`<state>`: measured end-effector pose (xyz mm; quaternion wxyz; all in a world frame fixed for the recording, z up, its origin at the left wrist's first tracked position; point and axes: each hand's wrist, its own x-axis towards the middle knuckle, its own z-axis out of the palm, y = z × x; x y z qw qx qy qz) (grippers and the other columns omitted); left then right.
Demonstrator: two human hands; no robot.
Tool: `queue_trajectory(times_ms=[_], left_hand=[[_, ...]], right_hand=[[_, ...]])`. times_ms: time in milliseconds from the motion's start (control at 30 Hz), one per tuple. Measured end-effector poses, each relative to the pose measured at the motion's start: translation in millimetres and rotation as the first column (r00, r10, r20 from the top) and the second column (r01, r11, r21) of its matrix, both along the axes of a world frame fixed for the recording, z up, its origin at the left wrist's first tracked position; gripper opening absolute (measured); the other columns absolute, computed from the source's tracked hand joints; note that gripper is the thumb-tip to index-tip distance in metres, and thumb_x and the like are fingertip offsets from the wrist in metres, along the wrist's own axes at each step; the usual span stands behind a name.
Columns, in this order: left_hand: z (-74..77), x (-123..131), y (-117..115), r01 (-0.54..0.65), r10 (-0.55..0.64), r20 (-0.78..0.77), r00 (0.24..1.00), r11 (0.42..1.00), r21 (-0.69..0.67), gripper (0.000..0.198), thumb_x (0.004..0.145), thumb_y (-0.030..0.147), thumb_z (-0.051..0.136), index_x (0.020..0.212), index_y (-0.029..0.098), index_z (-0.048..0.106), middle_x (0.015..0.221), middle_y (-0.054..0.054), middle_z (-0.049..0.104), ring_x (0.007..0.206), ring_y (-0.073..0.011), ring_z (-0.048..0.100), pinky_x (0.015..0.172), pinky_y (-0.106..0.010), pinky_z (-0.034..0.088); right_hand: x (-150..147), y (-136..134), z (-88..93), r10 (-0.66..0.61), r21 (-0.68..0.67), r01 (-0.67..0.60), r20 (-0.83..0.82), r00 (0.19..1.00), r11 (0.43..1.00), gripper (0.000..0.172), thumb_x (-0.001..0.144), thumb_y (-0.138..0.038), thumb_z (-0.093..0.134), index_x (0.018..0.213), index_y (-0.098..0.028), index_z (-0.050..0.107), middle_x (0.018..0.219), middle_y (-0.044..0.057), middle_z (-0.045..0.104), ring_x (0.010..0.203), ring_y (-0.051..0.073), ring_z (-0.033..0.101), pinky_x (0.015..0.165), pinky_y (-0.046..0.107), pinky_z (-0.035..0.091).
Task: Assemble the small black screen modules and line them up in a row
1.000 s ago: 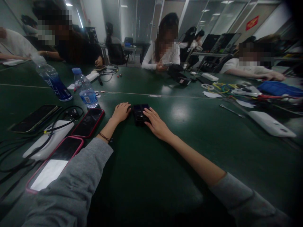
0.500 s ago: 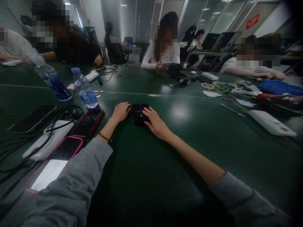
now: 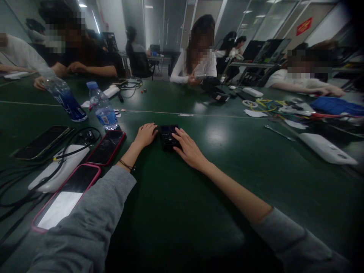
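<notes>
A small black device [image 3: 167, 142] with a dark screen and several buttons lies on the green table [image 3: 176, 189]. My right hand [image 3: 190, 149] reaches in from the right, its stretched fingers resting over the device's right side and covering part of it. Just left of the device, my left hand [image 3: 146, 135] lies palm down on the table with its fingers extended and nothing in it. Its fingertips are close to the device's left edge; whether they touch it I cannot tell.
To the left are a red-edged phone [image 3: 106, 148], a pink-cased phone [image 3: 66, 199], a white power strip [image 3: 58, 172], cables and two bottles, one a clear water bottle [image 3: 104, 108]. Tangled wires [image 3: 273, 106] and another white power strip [image 3: 327, 148] lie right. Several people sit around.
My hands and the device stay practically in place. Across the table at the left, a person in black has moved their arms, bringing a hand near the dark blue bottle.
</notes>
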<state>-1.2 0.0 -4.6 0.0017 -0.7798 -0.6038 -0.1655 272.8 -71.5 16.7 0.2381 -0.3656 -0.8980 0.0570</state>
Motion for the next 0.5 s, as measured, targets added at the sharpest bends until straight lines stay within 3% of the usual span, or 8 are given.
queue_trajectory(times_ms=[300, 500], left_hand=[[-1.6, -0.3, 0.9, 0.001, -0.001, 0.001, 1.0, 1.0, 0.011, 0.041, 0.111, 0.032, 0.043, 0.148, 0.021, 0.059, 0.16, -0.013, 0.055, 0.148, -0.0295, 0.049, 0.123, -0.052, 0.038], [-3.2, -1.1, 2.0, -0.001, 0.001, 0.006, 1.0, 1.0, 0.008, 0.042, 0.112, 0.033, 0.042, 0.149, 0.022, 0.058, 0.161, -0.011, 0.054, 0.149, -0.03, 0.048, 0.123, -0.053, 0.038]], right_hand=[[-0.3, -0.5, -1.1, -0.022, 0.0, 0.022, -0.014, 1.0, 1.0, 0.053, 0.113, -0.04, 0.039, 0.163, -0.025, 0.033, 0.174, 0.011, 0.027, 0.162, 0.03, 0.02, 0.128, 0.06, 0.034], [-1.7, -3.8, 0.2, -0.051, -0.042, 0.05, -0.024, 0.998, 0.998, 0.057, 0.11, -0.038, 0.04, 0.164, -0.024, 0.033, 0.174, 0.013, 0.026, 0.148, 0.036, 0.047, 0.117, 0.063, 0.049]])
